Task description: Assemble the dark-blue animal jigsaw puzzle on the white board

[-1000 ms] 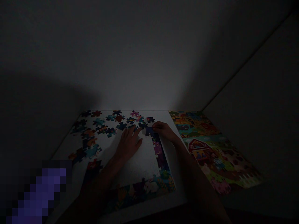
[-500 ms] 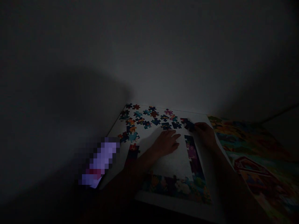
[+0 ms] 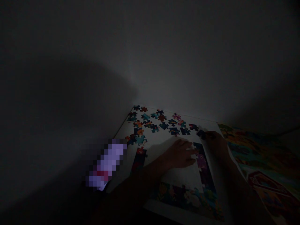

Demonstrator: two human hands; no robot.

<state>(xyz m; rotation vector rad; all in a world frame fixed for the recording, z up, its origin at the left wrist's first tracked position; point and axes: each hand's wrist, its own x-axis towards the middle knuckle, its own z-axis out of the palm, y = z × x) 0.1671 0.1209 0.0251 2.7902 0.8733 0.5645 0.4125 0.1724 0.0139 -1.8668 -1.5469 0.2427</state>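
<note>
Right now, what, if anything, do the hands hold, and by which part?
Right hand: a dark puzzle piece, by its right-side edge. Left hand: nothing visible.

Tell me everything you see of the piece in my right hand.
The piece is small, flat and dark bluish, apparently card; any print on it is too dim to read. Your right hand holds it near its right edge, beyond the joined strip and apart from it. Whether it touches the table is unclear.

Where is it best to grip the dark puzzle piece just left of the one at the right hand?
Probably its near edge, from the near side: the dark puzzle piece lies flat, with white surface before it and another piece close on its left.
</note>
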